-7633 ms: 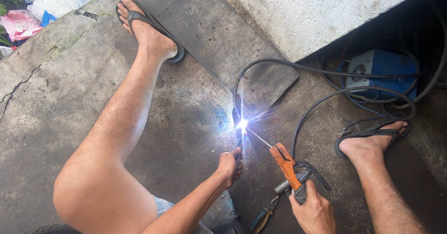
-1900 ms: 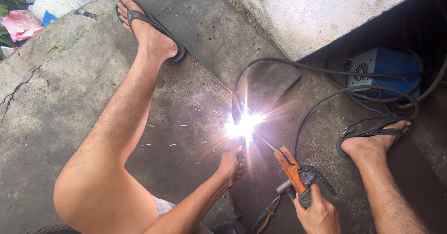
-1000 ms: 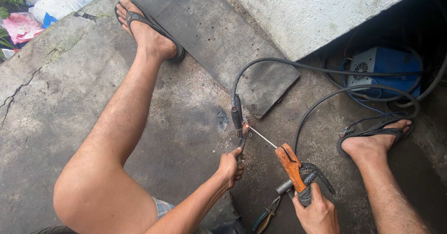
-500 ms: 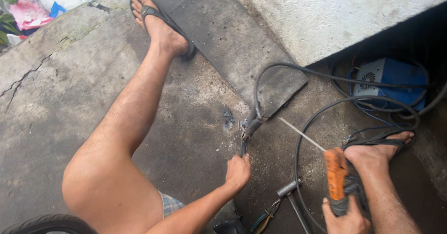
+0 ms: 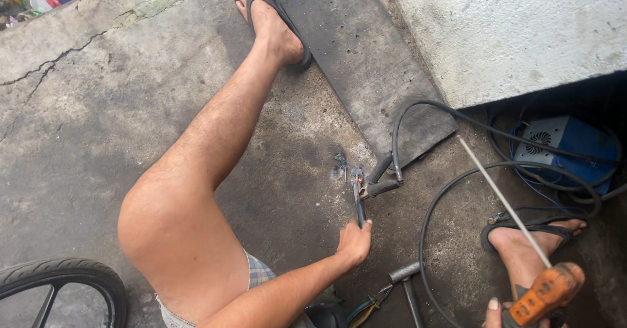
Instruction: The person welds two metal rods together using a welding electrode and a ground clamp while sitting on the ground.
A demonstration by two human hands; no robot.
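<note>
Rough matt concrete floor (image 5: 98, 106), orange plastic electrode holder (image 5: 542, 294)

Looks like an outdoor yard or roadside repair spot used as a makeshift welding workshop. Bare, cracked concrete floor (image 5: 98, 106) serving as the work surface, stained and scorched in the middle. Blue welding machine (image 5: 565, 148) tucked under a rough concrete ledge (image 5: 509, 34), black cables (image 5: 431, 236) looping out across the ground. Orange electrode holder (image 5: 539, 295) with a thin rod, a bicycle tyre (image 5: 59, 276) at the edge, litter in the far corner.
</note>
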